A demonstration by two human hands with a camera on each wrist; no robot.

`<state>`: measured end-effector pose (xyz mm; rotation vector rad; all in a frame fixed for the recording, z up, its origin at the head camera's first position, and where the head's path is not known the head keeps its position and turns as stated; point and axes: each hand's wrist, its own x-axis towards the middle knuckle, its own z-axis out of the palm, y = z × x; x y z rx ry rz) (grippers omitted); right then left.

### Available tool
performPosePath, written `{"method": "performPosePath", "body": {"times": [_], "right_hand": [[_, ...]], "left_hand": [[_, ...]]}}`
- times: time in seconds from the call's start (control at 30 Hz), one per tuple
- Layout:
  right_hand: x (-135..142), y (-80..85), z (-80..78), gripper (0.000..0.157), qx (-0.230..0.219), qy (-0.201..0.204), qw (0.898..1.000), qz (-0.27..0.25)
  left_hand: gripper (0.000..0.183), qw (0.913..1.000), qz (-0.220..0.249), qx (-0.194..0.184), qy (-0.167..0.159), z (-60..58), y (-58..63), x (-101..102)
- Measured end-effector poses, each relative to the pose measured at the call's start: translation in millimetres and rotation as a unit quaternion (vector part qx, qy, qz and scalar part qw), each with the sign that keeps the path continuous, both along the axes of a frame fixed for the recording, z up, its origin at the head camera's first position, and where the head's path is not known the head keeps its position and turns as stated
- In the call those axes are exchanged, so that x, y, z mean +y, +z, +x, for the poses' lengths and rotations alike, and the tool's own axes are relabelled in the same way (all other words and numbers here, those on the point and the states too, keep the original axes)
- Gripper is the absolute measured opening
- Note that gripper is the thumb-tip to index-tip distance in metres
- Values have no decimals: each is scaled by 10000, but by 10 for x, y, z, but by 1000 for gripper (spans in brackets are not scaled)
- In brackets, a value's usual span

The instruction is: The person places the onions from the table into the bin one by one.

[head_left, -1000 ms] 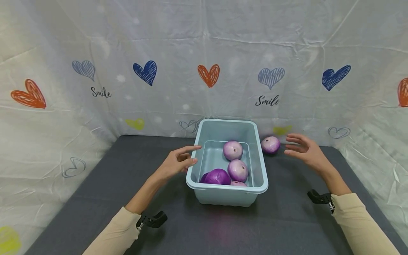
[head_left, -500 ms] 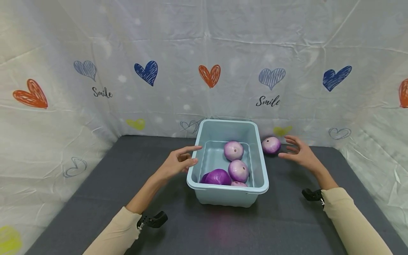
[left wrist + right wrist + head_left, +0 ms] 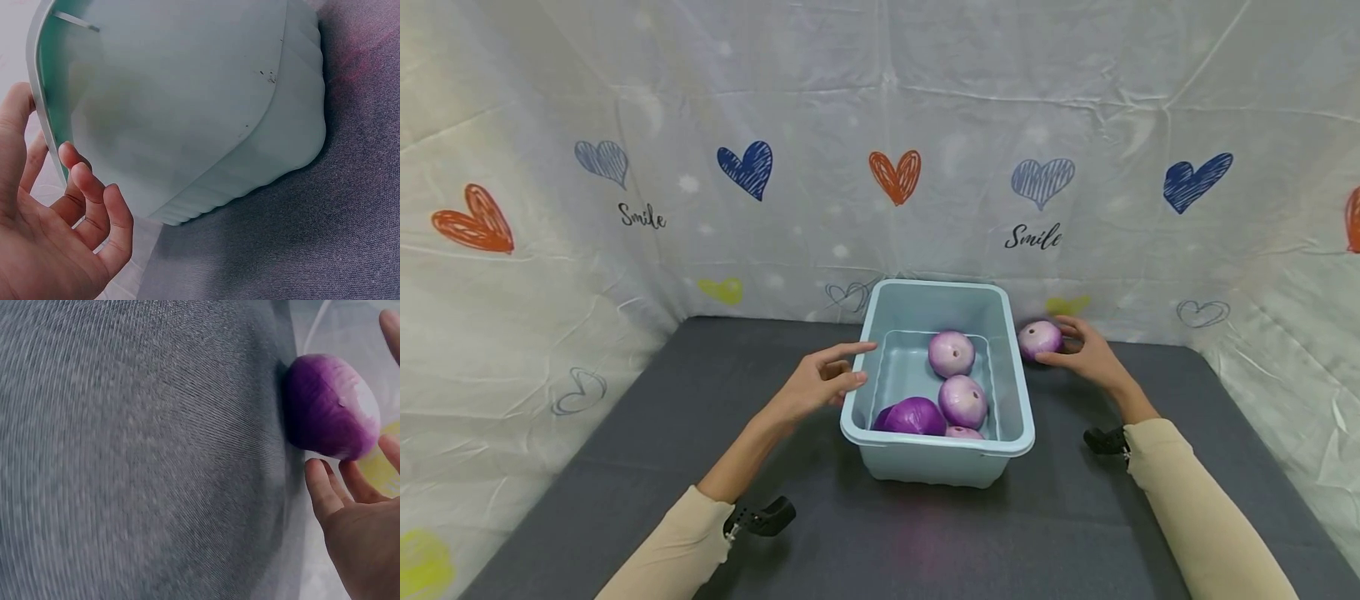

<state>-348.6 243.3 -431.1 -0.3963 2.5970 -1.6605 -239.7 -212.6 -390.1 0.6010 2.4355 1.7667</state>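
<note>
A red onion (image 3: 1041,340) sits on the dark cloth just right of the light blue plastic bin. My right hand (image 3: 1086,354) reaches around its right side, thumb in front and fingers behind. In the right wrist view, the fingertips are right at the onion (image 3: 331,406), while the thumb stands apart from it. My left hand (image 3: 820,379) is at the left rim of the bin (image 3: 936,444), index finger stretched over the edge. Its other fingers bend loosely outside the bin wall (image 3: 187,94). Several purple onions (image 3: 962,401) lie inside the bin, one mostly hidden by the front rim.
Dark grey cloth (image 3: 700,417) covers the table. A white curtain (image 3: 820,83) printed with hearts hangs right behind the bin and the loose onion, and also along both sides. Black wrist straps (image 3: 763,517) sit on both arms.
My right hand has moved left and slightly forward, up to the loose onion, its fingers now spread around it. The left hand and the bin have stayed in place.
</note>
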Motion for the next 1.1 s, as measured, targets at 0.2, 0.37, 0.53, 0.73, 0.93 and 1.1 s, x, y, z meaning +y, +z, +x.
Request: {"method": "performPosePath", "body": {"times": [0.2,0.37,0.53,0.73,0.93,1.1], "right_hand": [[-44,-80,-60,78,67,-253,9997,-7],[-68,-106,-83,72,98,-370,9993,3],[-102,-95,-93,79,6,-497,9986,153],[-132,-105,-98,77,79,-519,9985,128],[-72,-147,-92,75,108,-637,9979,-76],[-23,-147,-64,73,60,-722,9961,-507]], "left_hand": [[47,9999,46,-120,-10,10,8,2],[47,9998,56,-177,-1,22,16,9],[48,9998,90,-183,-30,21,26,14],[47,9999,62,-139,-61,8,17,11],[47,9998,79,-148,-68,2,6,12],[47,9999,86,-119,-60,4,16,8]]}}
